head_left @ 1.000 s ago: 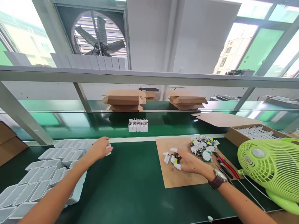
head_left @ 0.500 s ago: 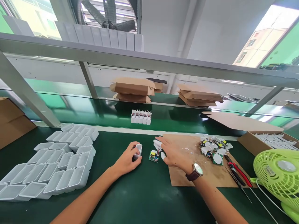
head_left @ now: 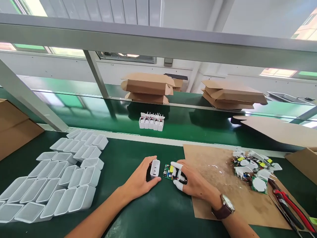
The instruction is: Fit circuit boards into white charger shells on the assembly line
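Note:
My left hand is closed around a small white plastic case, thumb on the near end and fingers at the far end. Small dark slots show inside the case. Just right of it, my right hand grips a green circuit board at its right part, between a thumb and finger that wear white finger covers. The board carries a yellow component and lies level, a small gap from the case. Whether the board still touches the table I cannot tell.
Rows of white cases cover the left of the green table. Finished-looking white units stand on the shelf behind. At right, brown paper bears a pile of circuit boards and red-and-black pliers. Cardboard boxes sit at the back.
My right hand has closed on the circuit board, which it was only reaching beside before. My left hand has turned the case so its inside faces me more. The camera view has tilted down.

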`<state>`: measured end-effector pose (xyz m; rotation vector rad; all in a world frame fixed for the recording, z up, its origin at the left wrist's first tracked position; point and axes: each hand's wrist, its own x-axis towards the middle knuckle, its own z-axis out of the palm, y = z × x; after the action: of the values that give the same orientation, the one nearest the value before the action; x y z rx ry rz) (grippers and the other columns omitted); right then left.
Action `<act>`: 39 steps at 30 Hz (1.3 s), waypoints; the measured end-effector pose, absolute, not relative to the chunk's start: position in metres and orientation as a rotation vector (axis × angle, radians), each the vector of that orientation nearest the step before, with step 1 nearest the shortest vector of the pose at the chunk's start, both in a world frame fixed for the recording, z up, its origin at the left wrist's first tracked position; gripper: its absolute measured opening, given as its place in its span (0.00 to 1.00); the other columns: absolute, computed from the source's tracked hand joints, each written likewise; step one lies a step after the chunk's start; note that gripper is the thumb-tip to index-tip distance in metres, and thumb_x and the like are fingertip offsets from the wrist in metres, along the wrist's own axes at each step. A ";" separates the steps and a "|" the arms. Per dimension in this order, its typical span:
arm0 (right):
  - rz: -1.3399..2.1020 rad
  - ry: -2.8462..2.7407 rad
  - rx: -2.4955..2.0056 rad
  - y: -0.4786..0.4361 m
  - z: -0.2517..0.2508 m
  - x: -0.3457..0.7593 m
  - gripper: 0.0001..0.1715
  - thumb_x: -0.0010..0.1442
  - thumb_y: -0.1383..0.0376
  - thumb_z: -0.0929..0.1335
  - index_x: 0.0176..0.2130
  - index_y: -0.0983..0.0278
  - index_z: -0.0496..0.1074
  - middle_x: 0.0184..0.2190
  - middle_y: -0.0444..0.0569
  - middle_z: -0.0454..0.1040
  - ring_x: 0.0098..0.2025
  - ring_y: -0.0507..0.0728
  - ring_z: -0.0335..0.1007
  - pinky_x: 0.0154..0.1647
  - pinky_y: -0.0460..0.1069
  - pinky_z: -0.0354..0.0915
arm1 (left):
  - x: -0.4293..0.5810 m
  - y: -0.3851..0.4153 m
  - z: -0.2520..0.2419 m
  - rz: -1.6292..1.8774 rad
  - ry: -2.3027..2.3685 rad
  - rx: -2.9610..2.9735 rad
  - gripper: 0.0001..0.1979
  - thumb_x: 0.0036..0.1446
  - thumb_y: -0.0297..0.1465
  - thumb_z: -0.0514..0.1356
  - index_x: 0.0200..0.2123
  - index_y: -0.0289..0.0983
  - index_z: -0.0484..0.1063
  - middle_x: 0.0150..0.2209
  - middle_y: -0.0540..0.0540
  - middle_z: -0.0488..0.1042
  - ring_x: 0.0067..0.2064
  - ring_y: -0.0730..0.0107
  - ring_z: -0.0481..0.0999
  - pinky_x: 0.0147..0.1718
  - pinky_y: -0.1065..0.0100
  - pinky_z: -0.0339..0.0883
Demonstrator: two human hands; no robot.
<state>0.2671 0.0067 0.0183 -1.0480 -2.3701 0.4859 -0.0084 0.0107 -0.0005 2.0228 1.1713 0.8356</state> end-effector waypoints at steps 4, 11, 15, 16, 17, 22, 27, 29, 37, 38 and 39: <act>0.442 -2.298 -0.978 0.003 0.019 0.263 0.38 0.56 0.77 0.66 0.63 0.59 0.61 0.50 0.55 0.72 0.52 0.62 0.70 0.51 0.59 0.74 | -0.009 0.011 0.000 0.812 1.179 1.987 0.36 0.58 0.33 0.67 0.66 0.46 0.55 0.62 0.39 0.67 0.59 0.53 0.74 0.60 0.50 0.71; 0.252 -2.157 -0.952 0.003 0.031 0.257 0.34 0.61 0.72 0.66 0.64 0.56 0.60 0.52 0.55 0.71 0.54 0.63 0.71 0.52 0.61 0.75 | -0.009 0.009 0.002 0.881 1.024 1.991 0.40 0.59 0.28 0.64 0.70 0.44 0.49 0.63 0.36 0.65 0.61 0.53 0.71 0.63 0.47 0.66; 0.151 -2.092 -1.003 0.006 0.042 0.247 0.37 0.62 0.69 0.67 0.67 0.56 0.56 0.56 0.57 0.71 0.58 0.65 0.71 0.53 0.62 0.75 | -0.006 0.009 -0.004 0.890 1.069 1.971 0.41 0.58 0.28 0.65 0.70 0.44 0.51 0.60 0.39 0.69 0.60 0.55 0.73 0.62 0.50 0.68; 0.135 -2.097 -1.008 0.005 0.046 0.243 0.36 0.63 0.68 0.68 0.67 0.57 0.56 0.56 0.57 0.71 0.58 0.65 0.71 0.53 0.62 0.75 | -0.005 0.009 -0.006 0.900 1.083 1.962 0.41 0.57 0.28 0.66 0.70 0.45 0.52 0.60 0.39 0.70 0.60 0.55 0.74 0.62 0.51 0.69; 0.122 -2.106 -1.001 0.004 0.049 0.239 0.36 0.63 0.68 0.68 0.67 0.57 0.57 0.55 0.57 0.72 0.57 0.65 0.71 0.54 0.62 0.75 | -0.004 0.009 -0.008 0.919 1.094 1.955 0.42 0.56 0.28 0.67 0.70 0.45 0.52 0.60 0.40 0.70 0.60 0.55 0.74 0.62 0.51 0.69; 0.074 -2.121 -0.923 -0.011 0.046 0.224 0.39 0.63 0.74 0.65 0.69 0.60 0.54 0.56 0.58 0.72 0.59 0.65 0.69 0.56 0.63 0.75 | -0.002 0.007 -0.011 1.083 1.070 1.989 0.42 0.59 0.28 0.66 0.70 0.48 0.49 0.60 0.42 0.72 0.60 0.57 0.76 0.61 0.52 0.70; 0.061 -2.199 -0.867 -0.024 0.032 0.228 0.45 0.62 0.77 0.64 0.72 0.60 0.48 0.57 0.58 0.72 0.61 0.66 0.67 0.57 0.64 0.74 | -0.003 0.008 -0.007 1.138 1.035 2.107 0.39 0.63 0.26 0.61 0.71 0.48 0.47 0.62 0.40 0.71 0.62 0.57 0.73 0.63 0.50 0.68; 0.064 -2.224 -0.873 -0.026 0.032 0.230 0.47 0.61 0.78 0.64 0.73 0.59 0.48 0.56 0.58 0.72 0.60 0.66 0.68 0.56 0.64 0.74 | -0.004 0.008 -0.007 1.119 1.014 2.156 0.39 0.63 0.25 0.60 0.71 0.48 0.46 0.63 0.39 0.70 0.63 0.56 0.72 0.63 0.49 0.67; 0.006 -2.241 -0.918 -0.025 0.039 0.227 0.46 0.60 0.75 0.65 0.71 0.60 0.47 0.51 0.59 0.72 0.54 0.67 0.70 0.50 0.63 0.75 | -0.002 0.006 -0.006 1.008 0.976 2.235 0.39 0.64 0.22 0.57 0.72 0.50 0.44 0.65 0.40 0.69 0.67 0.55 0.67 0.66 0.45 0.64; 0.004 -2.243 -0.917 -0.025 0.040 0.227 0.46 0.60 0.75 0.65 0.71 0.60 0.46 0.51 0.59 0.72 0.54 0.67 0.70 0.50 0.63 0.75 | -0.002 0.005 -0.005 0.996 0.988 2.237 0.39 0.64 0.22 0.57 0.72 0.49 0.44 0.64 0.40 0.69 0.67 0.54 0.67 0.66 0.45 0.64; -0.001 -2.244 -0.917 -0.025 0.040 0.227 0.46 0.59 0.75 0.65 0.71 0.60 0.46 0.51 0.59 0.72 0.53 0.67 0.70 0.50 0.63 0.75 | -0.001 0.005 -0.005 0.989 0.996 2.241 0.39 0.64 0.22 0.57 0.72 0.49 0.44 0.64 0.40 0.69 0.67 0.54 0.67 0.65 0.45 0.64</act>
<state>0.2271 -0.0245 0.0396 -0.9169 -2.2440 -0.0006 -0.0013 0.0052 -0.0046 2.2407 0.9963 0.9894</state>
